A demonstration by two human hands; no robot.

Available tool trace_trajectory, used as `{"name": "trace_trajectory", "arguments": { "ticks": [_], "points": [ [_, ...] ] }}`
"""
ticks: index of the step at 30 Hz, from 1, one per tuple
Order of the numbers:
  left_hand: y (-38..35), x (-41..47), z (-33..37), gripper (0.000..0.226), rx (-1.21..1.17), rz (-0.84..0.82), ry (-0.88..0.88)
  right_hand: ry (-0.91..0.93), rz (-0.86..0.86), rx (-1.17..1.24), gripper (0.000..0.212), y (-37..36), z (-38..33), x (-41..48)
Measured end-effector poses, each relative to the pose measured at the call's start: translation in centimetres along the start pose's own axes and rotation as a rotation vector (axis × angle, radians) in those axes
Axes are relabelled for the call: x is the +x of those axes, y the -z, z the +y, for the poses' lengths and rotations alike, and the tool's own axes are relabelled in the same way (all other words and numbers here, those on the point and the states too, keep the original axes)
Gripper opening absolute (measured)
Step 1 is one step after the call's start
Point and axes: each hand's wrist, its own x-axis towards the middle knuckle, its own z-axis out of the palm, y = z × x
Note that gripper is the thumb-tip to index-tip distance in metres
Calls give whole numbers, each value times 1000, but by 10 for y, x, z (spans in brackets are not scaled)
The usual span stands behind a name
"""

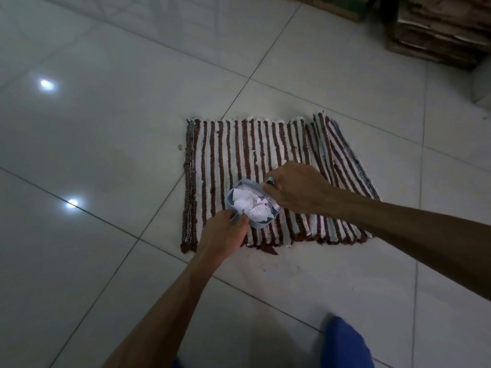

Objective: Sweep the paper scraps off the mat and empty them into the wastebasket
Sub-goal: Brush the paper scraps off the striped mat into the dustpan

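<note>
A brown-and-white striped mat [233, 150] lies on the tiled floor. Over its near left part, my left hand [225, 232] grips the handle of a small pale-blue dustpan [255, 223]. White paper scraps [251, 204] are heaped inside the pan. My right hand [297, 191] is closed around a small brush [270, 180] at the pan's far right rim; only a pale tip of the brush shows above my fingers. No wastebasket is in view.
Stacked brown cardboard boxes [438, 30] stand at the far right corner. Glossy white floor tiles [93, 128] surround the mat. The mat's right part is folded over itself [334, 144]. A blue-clad knee [345, 343] shows at the bottom edge.
</note>
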Motion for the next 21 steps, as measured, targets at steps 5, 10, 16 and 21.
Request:
{"name": "trace_trajectory", "arguments": {
  "ticks": [5,10,16,21],
  "points": [
    [-3,0,-4,18,-20,-136,-77,5,28,-5,46,8,5,0],
    [8,11,1,23,-104,-61,-108,-30,23,24,52,23,17,17],
    [32,34,24,43,-117,7,-3,-46,53,12,54,43,31,50],
    [43,56,24,43,-110,-4,32,-81,59,30,51,49,30,80]
  ]
}}
